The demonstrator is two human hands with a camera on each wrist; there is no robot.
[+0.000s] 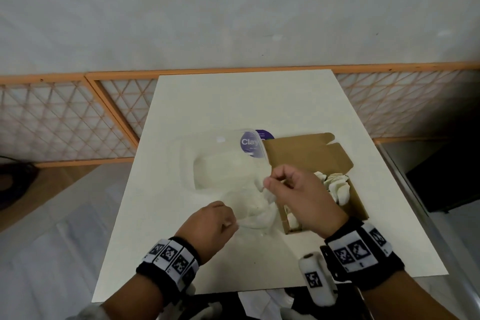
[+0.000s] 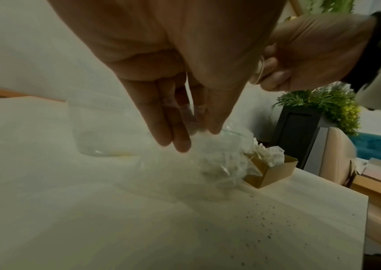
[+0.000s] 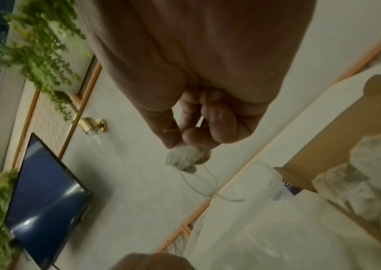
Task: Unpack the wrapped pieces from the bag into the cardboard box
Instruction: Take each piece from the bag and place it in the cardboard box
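Clear plastic bag (image 1: 255, 212) rests on the white tabletop (image 1: 207, 101), just left of the open cardboard box (image 1: 311, 156), apparently touching its near corner. Box already holds several white wrapped pieces (image 1: 335, 186).

Left hand (image 1: 210, 226): grip pinching the bag's film at its near edge, fingers pointing down in the left wrist view.

Right hand (image 1: 304, 197): grip clenched on a small pale wrapped piece (image 3: 185, 159) between thumb and fingers, a thin loop of string trailing below it. Hand is raised over the bag, beside the box, piece not yet in.

Behind the bag, a clear tub lid (image 1: 228, 156) with a purple label.

Risks, as I judge them:
- String may snag the bag film or the box edge during transfer and tug the piece loose.
- Light pinch on a small bundle; it could slip and land on the tabletop.
- Bag is flimsy; if the left pinch slackens, the mouth collapses.
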